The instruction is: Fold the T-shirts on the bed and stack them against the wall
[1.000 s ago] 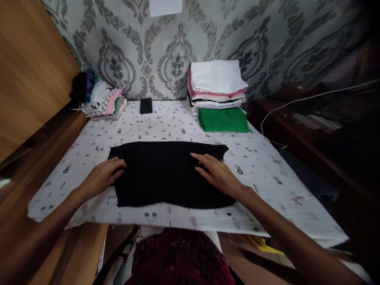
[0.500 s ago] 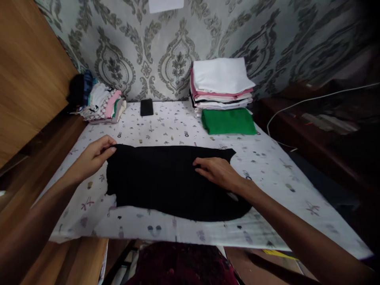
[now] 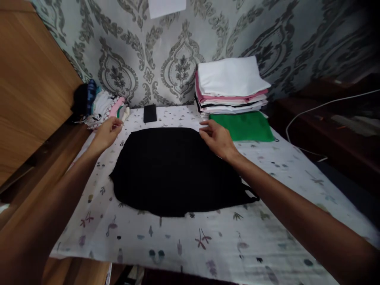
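A black cloth garment [image 3: 178, 170] lies spread on the patterned white sheet in front of me. A thin strap-like loop sticks out at its right corner. My left hand [image 3: 107, 133] hovers past the garment's far left corner, fingers loosely curled and apart from the cloth, with nothing visible in them. At the far right edge is my right hand [image 3: 219, 139], thumb and fingers slightly apart. Its fingertips are at or just over the cloth's edge; whether they touch it I cannot tell.
A folded green cloth [image 3: 246, 126] lies before a stack of folded white and pink cloths [image 3: 233, 79]. A small black flat object [image 3: 150, 113] lies at the back. Folded clothes [image 3: 102, 105] stand at the far left by a wooden panel [image 3: 35, 79]. A white cable [image 3: 297, 114] hangs at right.
My left hand has let go of the garment's corner. Both hands have moved away from me. The garment now lies farther back and looks deeper front to back and less long.
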`<state>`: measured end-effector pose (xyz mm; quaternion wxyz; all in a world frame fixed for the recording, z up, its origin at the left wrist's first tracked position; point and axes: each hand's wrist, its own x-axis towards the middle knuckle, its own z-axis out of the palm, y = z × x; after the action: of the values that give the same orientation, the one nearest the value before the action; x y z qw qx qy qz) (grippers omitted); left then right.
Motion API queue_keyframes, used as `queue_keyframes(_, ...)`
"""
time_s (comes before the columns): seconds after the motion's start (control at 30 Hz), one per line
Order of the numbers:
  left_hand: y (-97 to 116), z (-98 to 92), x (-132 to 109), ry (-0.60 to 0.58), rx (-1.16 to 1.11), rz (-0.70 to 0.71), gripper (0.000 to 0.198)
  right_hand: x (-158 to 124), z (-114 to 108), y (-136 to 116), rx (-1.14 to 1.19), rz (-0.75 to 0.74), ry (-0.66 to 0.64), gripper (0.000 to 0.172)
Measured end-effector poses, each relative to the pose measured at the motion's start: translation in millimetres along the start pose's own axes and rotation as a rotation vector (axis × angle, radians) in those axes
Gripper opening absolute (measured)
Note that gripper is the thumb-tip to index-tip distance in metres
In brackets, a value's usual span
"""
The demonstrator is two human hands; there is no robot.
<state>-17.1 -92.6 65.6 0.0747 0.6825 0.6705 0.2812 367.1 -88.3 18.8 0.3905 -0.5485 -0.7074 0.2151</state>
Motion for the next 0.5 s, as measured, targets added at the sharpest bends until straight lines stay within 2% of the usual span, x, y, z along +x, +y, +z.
queue_keyframes(0.1,-3,2.5,-43,-0.124,0.023,0.076,0.026,-46,-11,4,-0.079,-0.1,-0.058,0.027)
queue_keyframes(0.23,1,-10.0,-114,-0.265,0.034,0.121,0.036,-119,-27,10,-0.236,-0.299,-0.102,0.028)
queue_keyframes(0.3,3,-17.1,-143,-0.322,0.068,0.19,0.037,-151,-32,15,-0.312,-0.407,-0.144,0.029)
queue_keyframes(0.4,-3,-23.2,-174,-0.443,0.161,0.34,0.034,-187,-42,26,-0.406,-0.489,-0.193,0.033)
queue_keyframes(0.5,-18,-22.7,-189,-0.494,0.29,0.422,0.031,-203,-55,35,-0.474,-0.479,-0.186,0.034)
